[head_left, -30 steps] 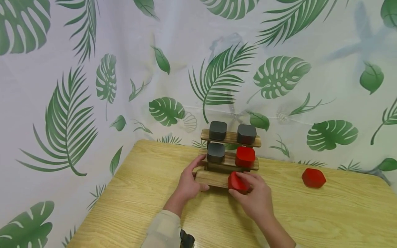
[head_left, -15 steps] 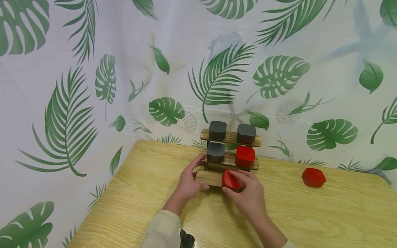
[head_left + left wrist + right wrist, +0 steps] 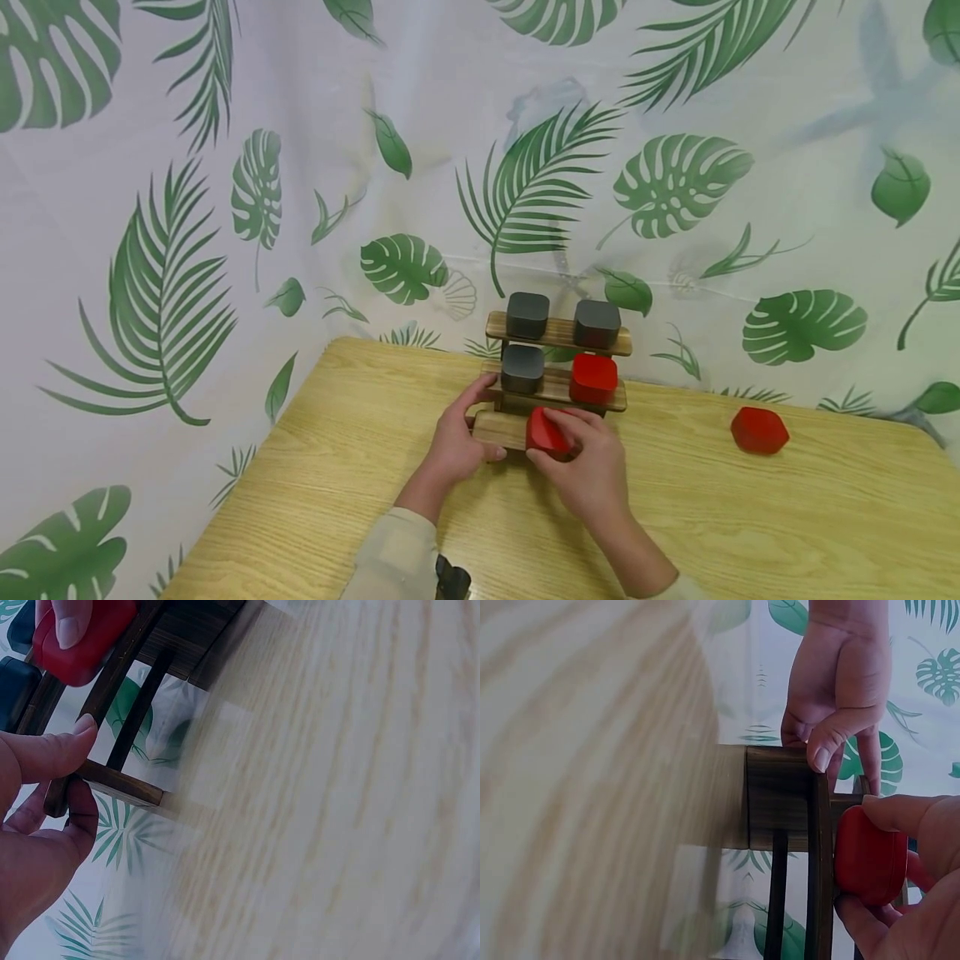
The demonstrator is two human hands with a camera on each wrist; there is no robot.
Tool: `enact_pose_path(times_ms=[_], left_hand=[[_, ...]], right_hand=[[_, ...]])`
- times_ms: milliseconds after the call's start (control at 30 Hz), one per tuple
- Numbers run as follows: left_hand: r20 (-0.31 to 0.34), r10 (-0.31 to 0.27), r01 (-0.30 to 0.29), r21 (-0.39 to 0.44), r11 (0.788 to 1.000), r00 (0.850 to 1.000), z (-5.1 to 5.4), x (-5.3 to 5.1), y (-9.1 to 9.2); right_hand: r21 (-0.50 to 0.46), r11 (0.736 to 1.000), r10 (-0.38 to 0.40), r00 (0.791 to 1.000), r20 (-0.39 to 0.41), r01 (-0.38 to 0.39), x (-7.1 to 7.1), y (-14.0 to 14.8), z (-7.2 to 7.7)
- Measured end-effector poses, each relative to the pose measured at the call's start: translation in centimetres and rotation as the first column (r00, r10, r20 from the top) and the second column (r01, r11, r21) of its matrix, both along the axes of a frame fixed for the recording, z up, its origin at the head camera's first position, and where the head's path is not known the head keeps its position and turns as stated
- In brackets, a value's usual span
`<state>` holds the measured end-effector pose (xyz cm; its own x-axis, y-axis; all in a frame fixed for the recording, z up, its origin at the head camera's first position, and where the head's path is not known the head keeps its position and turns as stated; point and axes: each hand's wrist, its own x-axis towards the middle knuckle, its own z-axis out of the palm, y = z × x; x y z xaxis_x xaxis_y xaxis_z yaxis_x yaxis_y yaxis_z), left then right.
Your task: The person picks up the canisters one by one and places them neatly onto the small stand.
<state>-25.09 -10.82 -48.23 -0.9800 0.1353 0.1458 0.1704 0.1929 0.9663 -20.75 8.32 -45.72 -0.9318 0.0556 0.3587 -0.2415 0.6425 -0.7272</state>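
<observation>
A three-tier wooden display stand (image 3: 498, 430) stands at the back of the table. My left hand (image 3: 455, 446) grips the left end of its lowest shelf, thumb in front and fingers behind, as the left wrist view also shows. On that same shelf sits a small red rounded box (image 3: 545, 435), pinched between the thumb and fingers of my right hand (image 3: 596, 471). Above it, the middle shelf holds another red box (image 3: 593, 380) and a dark grey box (image 3: 522, 369). Two more grey boxes, one left (image 3: 527, 315) and one right (image 3: 597, 324), occupy the top shelf.
To the right of the stand, a loose red box (image 3: 759, 431) lies on the wooden table (image 3: 750, 517). A leaf-patterned curtain (image 3: 420, 183) hangs right behind the table. Some small black object (image 3: 452, 577) shows beside my left sleeve.
My right hand has slid the red box leftward along the lowest shelf, toward its middle. The left hand has kept its hold on the shelf end.
</observation>
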Motion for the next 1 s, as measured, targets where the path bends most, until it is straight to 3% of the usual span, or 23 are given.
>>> enact_pose_path(times_ms=[200, 600, 700, 900, 1000], left_hand=[[0.007, -0.003, 0.003, -0.005, 1.000, 1.000, 0.0, 0.0, 0.0], [-0.004, -0.004, 0.005, 0.007, 1.000, 1.000, 0.0, 0.0, 0.0], [-0.007, -0.014, 0.014, 0.015, 1.000, 1.000, 0.6, 0.4, 0.0], [-0.012, -0.030, 0.030, 0.021, 0.999, 0.999, 3.3, 1.9, -0.1], [-0.022, -0.030, 0.030, 0.021, 0.999, 0.999, 3.7, 2.2, -0.1]], right_hand=[[0.006, 1.000, 0.002, 0.999, -0.043, -0.002, -0.3, -0.6, -0.2], [-0.004, 1.000, 0.005, 0.999, -0.043, -0.005, -0.7, -1.7, -0.2], [-0.016, 1.000, 0.010, 0.999, -0.038, -0.011, -0.7, -2.0, -0.1], [-0.031, 0.999, 0.014, 1.000, -0.024, -0.015, -0.9, -2.5, -0.2], [-0.035, 0.999, 0.007, 1.000, -0.014, -0.008, -1.1, -2.7, -0.4]])
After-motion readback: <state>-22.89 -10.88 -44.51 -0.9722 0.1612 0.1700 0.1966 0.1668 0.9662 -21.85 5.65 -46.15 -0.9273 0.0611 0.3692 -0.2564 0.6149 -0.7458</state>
